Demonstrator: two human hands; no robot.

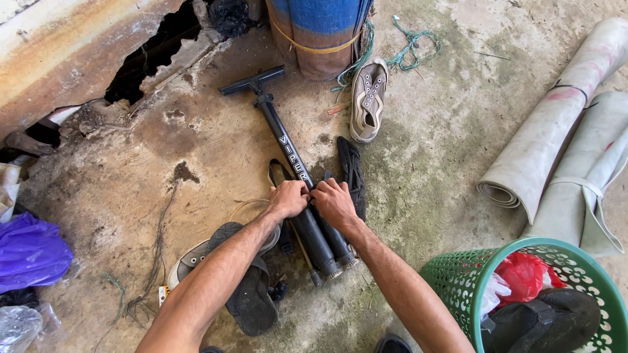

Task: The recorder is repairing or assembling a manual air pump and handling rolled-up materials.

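You are gripping a hand pump lying on the concrete floor point(445, 131).
The black pump point(288, 153) is stretching from far left to near centre; your left hand point(288, 198) and right hand point(333, 202) are both closing around its barrel, probably steadying it; lifting it next would need a firm hold.

Both bare forearms reaching in from the lower edge, converging toward the middle of the black floor pump point(288, 151). Left hand point(288, 198) palm down, fingers curled over the pump barrel just below its white lettering. Right hand point(333, 202) close beside it, knuckles up, fingers bent onto the same barrel, nearly touching the left. Wrists straight, elbows out of view.
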